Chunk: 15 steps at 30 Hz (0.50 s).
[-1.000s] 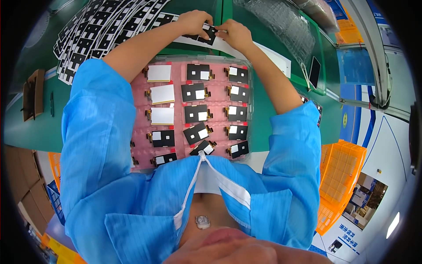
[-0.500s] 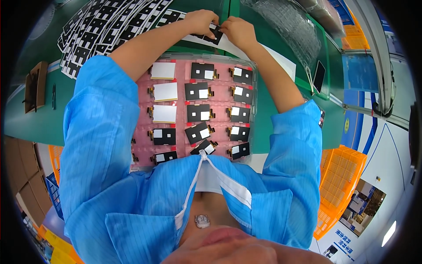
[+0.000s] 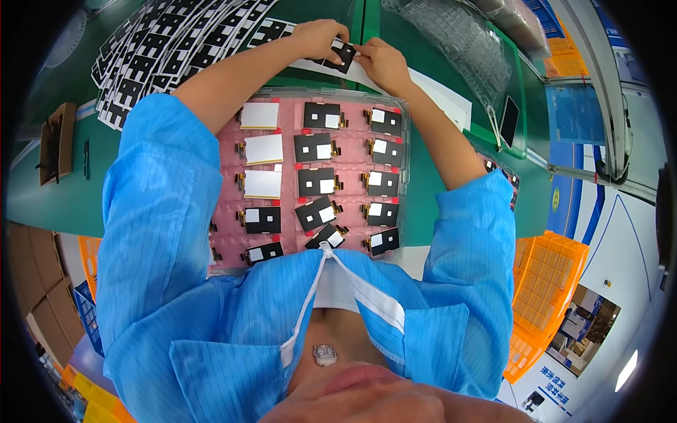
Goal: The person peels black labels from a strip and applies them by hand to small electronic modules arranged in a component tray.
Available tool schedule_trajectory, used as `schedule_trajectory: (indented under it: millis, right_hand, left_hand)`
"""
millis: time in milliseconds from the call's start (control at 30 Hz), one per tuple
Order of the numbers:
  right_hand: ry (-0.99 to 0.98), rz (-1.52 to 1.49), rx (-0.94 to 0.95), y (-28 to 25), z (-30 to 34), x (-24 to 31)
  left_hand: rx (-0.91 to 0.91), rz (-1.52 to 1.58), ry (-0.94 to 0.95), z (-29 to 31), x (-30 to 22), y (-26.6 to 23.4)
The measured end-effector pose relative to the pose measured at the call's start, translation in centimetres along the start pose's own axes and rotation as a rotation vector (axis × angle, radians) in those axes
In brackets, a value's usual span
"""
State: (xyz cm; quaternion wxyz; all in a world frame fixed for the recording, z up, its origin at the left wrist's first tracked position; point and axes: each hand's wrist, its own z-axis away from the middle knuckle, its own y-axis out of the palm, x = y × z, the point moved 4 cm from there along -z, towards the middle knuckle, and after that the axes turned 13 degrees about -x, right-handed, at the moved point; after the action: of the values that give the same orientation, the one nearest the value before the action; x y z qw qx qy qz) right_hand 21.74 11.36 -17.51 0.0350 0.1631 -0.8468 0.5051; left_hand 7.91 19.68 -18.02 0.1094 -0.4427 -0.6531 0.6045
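Note:
Beyond the tray, my left hand [image 3: 319, 39] is closed, its thumb and fingers at the left side of a black sticker [image 3: 343, 55] with small cut-outs. My right hand [image 3: 385, 65] pinches that sticker's right edge. Under both hands lies a white backing strip [image 3: 437, 94], running out to the right. Nearer to me is a clear tray with a pink lining [image 3: 288, 229], holding rows of small flat parts with gold-coloured connector tabs. Most carry black covers, such as the black-covered part [image 3: 316, 182]; several at the upper left are plain white parts [image 3: 262, 149].
A fan of printed sticker sheets [image 3: 151, 53] covers the far left of the green table [image 3: 77, 204]. Further left are a pen [image 3: 86, 158] and a cardboard box [image 3: 67, 141]. Clear plastic trays [image 3: 465, 49] and a phone [image 3: 509, 121] lie right. An orange crate [image 3: 546, 296] stands lower right.
Both hands have shifted slightly, and the black sticker's right end is now tilted up a little between them. The tray's parts look the same.

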Motion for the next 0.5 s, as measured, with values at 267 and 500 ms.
schedule_trajectory:
  millis: [267, 500]
  right_hand:
    - [0.157, -0.158, 0.012, 0.4, -0.8, -1.2]
    - [0.203, -0.105, 0.086, 0.6, -1.7, -0.5]
  left_hand:
    - [0.078, 0.002, -0.041, -0.6, -0.7, -0.2]
    - [0.093, 0.002, -0.052, -1.0, -0.2, 0.2]
